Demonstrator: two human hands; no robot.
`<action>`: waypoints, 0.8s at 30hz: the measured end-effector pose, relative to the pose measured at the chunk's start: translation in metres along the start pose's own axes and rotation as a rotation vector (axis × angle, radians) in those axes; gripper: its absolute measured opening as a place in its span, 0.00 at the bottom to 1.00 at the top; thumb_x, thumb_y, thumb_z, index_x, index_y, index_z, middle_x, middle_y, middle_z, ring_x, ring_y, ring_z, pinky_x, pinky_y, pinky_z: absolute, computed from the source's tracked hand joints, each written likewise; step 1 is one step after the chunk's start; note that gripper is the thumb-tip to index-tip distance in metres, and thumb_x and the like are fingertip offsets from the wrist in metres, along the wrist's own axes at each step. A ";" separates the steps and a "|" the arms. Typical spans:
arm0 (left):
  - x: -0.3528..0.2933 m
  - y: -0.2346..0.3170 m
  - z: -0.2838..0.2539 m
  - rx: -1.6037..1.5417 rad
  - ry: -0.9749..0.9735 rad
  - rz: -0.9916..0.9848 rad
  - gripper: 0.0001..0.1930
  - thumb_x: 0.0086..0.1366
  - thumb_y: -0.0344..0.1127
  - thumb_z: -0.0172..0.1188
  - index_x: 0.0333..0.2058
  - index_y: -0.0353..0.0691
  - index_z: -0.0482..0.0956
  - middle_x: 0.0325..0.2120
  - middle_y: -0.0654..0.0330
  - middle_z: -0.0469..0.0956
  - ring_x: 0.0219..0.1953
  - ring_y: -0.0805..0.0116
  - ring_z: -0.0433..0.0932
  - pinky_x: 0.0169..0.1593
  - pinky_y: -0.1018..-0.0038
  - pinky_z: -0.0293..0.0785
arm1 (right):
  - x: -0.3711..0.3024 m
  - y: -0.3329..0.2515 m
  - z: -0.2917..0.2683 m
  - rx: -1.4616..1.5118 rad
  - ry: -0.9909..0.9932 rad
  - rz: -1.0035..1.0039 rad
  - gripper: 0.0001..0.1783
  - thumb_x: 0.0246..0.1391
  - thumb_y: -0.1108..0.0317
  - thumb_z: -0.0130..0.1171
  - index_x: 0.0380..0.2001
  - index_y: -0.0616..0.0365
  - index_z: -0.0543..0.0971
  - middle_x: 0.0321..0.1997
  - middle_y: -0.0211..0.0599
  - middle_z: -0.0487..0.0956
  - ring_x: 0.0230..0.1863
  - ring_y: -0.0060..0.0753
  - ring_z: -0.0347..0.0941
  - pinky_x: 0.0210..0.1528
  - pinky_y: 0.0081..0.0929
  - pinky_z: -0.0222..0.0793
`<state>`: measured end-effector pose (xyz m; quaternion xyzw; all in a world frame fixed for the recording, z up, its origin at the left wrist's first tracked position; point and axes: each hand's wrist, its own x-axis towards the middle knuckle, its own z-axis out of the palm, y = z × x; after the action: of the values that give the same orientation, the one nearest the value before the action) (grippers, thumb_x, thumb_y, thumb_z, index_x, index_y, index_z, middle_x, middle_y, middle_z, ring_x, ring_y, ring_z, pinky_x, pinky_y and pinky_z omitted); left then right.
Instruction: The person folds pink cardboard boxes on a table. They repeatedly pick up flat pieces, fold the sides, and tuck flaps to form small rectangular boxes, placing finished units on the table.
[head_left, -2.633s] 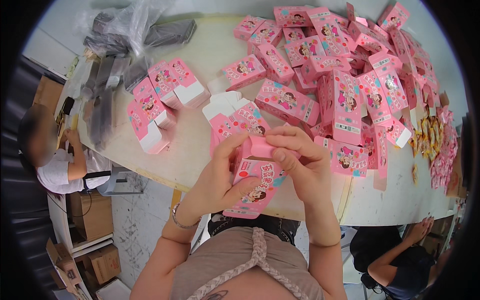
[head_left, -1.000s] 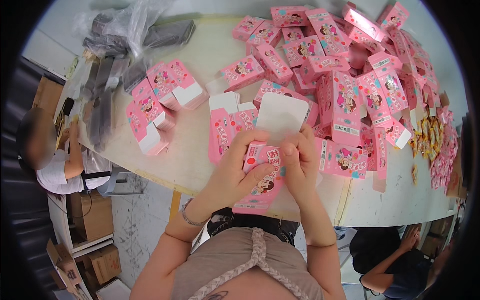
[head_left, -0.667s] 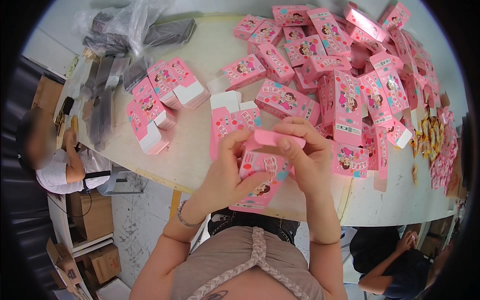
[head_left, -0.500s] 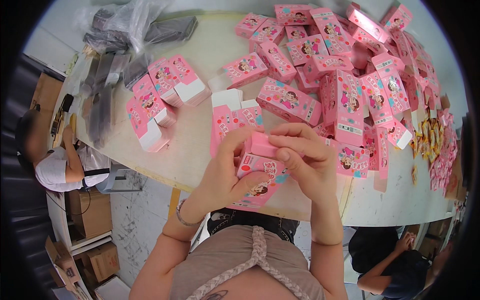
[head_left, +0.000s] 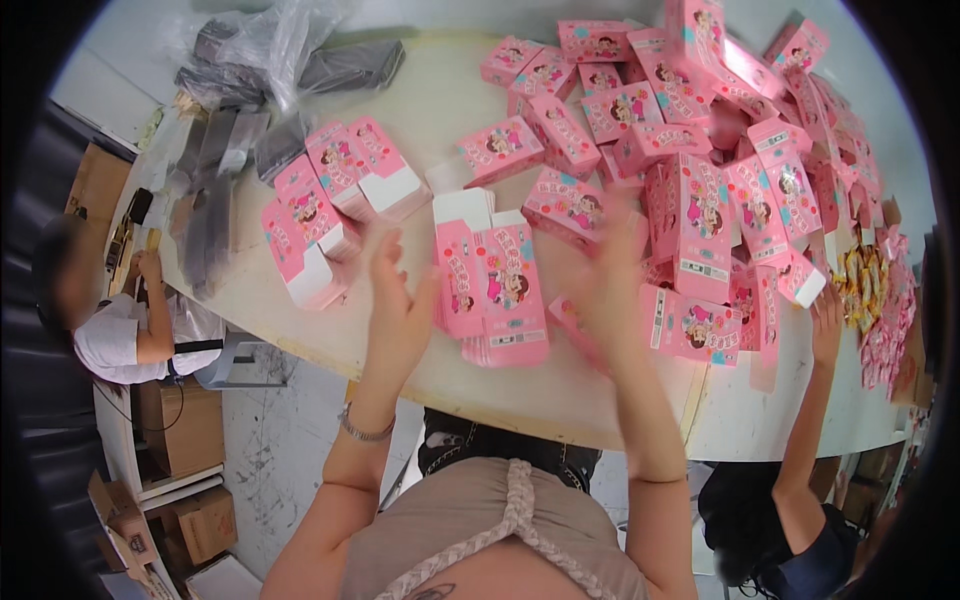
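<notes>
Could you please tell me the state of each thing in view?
Left hand: open, empty
Right hand: blurred, grip unclear
Central pink carton stack: flattened, white flaps extended
Left-side pink carton stacks: flattened, white flaps extended
Pink boxes: folded into shape, heaped
Plastic bag: crumpled
Yellow-wrapped packets: loose, piled

Table (head_left: 430, 85), pale-topped; wall (head_left: 445, 14), pale, beyond far edge; floor (head_left: 270, 425), whitish (dark-scuffed); shelving (head_left: 183, 487), white, off near left edge.
</notes>
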<state>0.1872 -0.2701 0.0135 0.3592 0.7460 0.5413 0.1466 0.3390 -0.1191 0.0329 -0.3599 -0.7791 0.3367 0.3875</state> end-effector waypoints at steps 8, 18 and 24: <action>-0.007 -0.011 0.015 0.300 -0.072 0.082 0.28 0.67 0.35 0.50 0.60 0.30 0.52 0.59 0.46 0.56 0.62 0.55 0.58 0.64 0.64 0.53 | -0.030 0.007 0.003 -0.252 -0.240 0.065 0.25 0.40 0.64 0.68 0.41 0.63 0.71 0.33 0.44 0.75 0.36 0.45 0.73 0.36 0.36 0.71; 0.022 0.053 0.030 -0.978 -0.104 -0.184 0.26 0.66 0.33 0.49 0.61 0.36 0.54 0.48 0.54 0.71 0.52 0.63 0.71 0.52 0.66 0.71 | -0.033 -0.034 -0.048 0.084 -0.423 -0.295 0.27 0.49 0.69 0.62 0.54 0.59 0.68 0.37 0.46 0.76 0.33 0.46 0.74 0.36 0.36 0.70; 0.009 0.100 0.029 -1.039 -0.232 -0.187 0.34 0.54 0.21 0.37 0.63 0.36 0.50 0.51 0.51 0.69 0.56 0.60 0.68 0.59 0.66 0.65 | -0.035 -0.062 -0.041 0.179 -0.294 -0.185 0.42 0.50 0.64 0.63 0.63 0.65 0.54 0.49 0.53 0.70 0.43 0.46 0.71 0.44 0.36 0.68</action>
<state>0.2360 -0.2275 0.0957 0.2287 0.3877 0.7804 0.4341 0.3707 -0.1693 0.0895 -0.1978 -0.8238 0.4166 0.3296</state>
